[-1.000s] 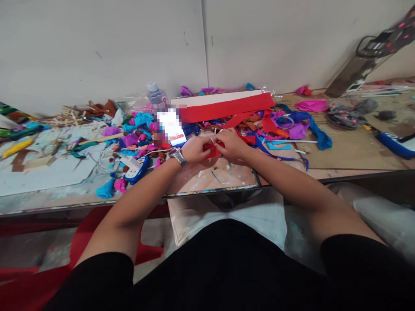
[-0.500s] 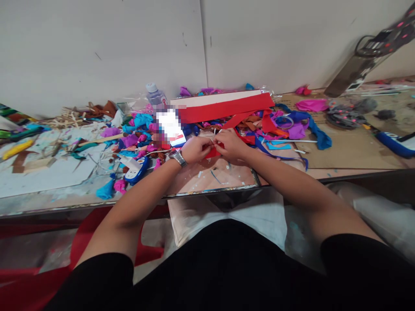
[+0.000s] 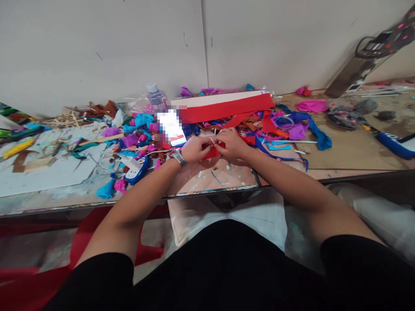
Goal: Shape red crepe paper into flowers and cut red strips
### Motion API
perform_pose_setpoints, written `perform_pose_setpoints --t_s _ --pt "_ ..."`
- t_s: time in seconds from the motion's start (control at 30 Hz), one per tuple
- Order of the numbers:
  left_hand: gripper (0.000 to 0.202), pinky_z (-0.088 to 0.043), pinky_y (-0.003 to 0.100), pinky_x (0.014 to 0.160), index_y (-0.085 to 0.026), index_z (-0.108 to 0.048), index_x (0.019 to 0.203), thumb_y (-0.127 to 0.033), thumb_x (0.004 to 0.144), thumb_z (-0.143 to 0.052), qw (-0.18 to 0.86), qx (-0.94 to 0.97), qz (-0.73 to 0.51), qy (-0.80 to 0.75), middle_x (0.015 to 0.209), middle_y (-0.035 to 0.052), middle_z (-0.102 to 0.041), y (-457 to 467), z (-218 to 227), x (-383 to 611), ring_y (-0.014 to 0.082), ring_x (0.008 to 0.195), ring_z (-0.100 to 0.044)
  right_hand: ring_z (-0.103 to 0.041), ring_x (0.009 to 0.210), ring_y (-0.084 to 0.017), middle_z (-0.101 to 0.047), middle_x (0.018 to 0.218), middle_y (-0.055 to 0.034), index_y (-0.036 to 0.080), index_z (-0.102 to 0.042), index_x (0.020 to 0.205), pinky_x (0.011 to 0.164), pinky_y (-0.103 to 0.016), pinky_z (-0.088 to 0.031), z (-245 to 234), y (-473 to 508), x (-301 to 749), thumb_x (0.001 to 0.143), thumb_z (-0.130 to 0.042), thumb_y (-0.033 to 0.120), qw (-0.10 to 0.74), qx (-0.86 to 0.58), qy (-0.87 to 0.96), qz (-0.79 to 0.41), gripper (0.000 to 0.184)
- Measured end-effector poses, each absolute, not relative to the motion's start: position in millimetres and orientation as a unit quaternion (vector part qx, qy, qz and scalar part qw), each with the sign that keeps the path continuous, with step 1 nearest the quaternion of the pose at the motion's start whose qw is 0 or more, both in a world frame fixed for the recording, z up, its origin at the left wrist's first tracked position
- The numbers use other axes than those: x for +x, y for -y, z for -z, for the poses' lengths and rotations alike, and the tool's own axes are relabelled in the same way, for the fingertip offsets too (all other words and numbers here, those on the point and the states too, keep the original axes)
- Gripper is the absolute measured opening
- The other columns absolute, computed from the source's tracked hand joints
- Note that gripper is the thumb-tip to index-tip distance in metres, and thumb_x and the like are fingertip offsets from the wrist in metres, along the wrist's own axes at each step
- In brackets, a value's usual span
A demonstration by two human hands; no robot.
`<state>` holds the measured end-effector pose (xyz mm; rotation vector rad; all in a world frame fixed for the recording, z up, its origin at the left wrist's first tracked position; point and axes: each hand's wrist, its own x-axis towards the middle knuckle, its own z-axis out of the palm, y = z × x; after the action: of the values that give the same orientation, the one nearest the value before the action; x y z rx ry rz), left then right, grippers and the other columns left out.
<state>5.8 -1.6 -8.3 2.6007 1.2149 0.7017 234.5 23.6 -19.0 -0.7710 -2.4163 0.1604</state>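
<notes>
Head view: my left hand (image 3: 196, 150) and right hand (image 3: 229, 144) pinch a red piece (image 3: 212, 153) at twelve o'clock, presumably for fine control, a red strip (image 3: 227, 109) (likely kept handy) lying beyond.

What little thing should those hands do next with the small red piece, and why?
Perhaps the right hand should press gently along the small red piece while the left hand steadies it: both hands are close together at it, and part of it shows between them. Their exact grip is partly hidden.
</notes>
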Motion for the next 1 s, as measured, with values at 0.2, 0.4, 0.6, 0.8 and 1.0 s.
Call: perform_pose_setpoints --t_s 0.2,0.4,0.6,0.8,1.0 --pt "0.028 -0.038 0.029 0.067 -0.016 -0.079 0.093 -0.030 0.089 -0.055 0.103 0.878 -0.228 -0.409 0.077 0.0040 -0.075 3.1 6.7 6.0 0.0155 0.065 -0.058 -0.060 0.102 -0.030 -0.075 0.090 -0.0086 0.020 -0.068 0.085 0.093 -0.045 -0.029 17.5 -22.2 233.6 0.091 -0.061 0.028 0.286 -0.295 0.910 -0.051 0.012" --pt "0.029 -0.038 0.030 0.066 -0.016 -0.080 0.094 -0.029 0.087 -0.055 0.100 0.873 -0.217 -0.425 0.074 0.0034 -0.073 4.0 5.5 4.9 0.0158 0.064 -0.058 -0.061 0.101 -0.030 -0.077 0.091 -0.0083 0.020 -0.071 0.089 0.092 -0.045 -0.029 17.9 -23.4 234.0 0.092 -0.063 0.030 0.290 -0.294 0.909 -0.060 0.013" --pt "0.030 -0.041 0.030 0.069 -0.016 -0.080 0.094 -0.030 0.088 -0.054 0.102 0.871 -0.215 -0.430 0.078 0.0046 -0.075 4.6 4.5 6.0 0.0168 0.067 -0.060 -0.061 0.104 -0.030 -0.079 0.094 -0.0075 0.020 -0.071 0.088 0.094 -0.045 -0.028 20.5 -24.8 234.7 0.097 -0.061 0.032 0.293 -0.285 0.911 -0.055 0.017" --pt "0.033 -0.037 0.031 0.065 -0.016 -0.080 0.093 -0.032 0.087 -0.052 0.107 0.861 -0.208 -0.451 0.075 0.0044 -0.072 3.6 2.7 5.4 0.0172 0.065 -0.057 -0.061 0.101 -0.029 -0.077 0.091 -0.0083 0.020 -0.070 0.086 0.093 -0.045 -0.029 19.6 -24.1 234.0 0.095 -0.061 0.031 0.299 -0.306 0.903 -0.051 0.017" --pt "0.032 -0.039 0.032 0.066 -0.017 -0.080 0.092 -0.028 0.082 -0.052 0.104 0.844 -0.205 -0.485 0.077 0.0047 -0.073 1.9 2.1 5.1 0.0184 0.066 -0.056 -0.061 0.101 -0.030 -0.077 0.092 -0.0089 0.020 -0.070 0.087 0.095 -0.045 -0.030 17.5 -25.7 235.7 0.091 -0.062 0.029 0.309 -0.322 0.893 -0.053 0.013"
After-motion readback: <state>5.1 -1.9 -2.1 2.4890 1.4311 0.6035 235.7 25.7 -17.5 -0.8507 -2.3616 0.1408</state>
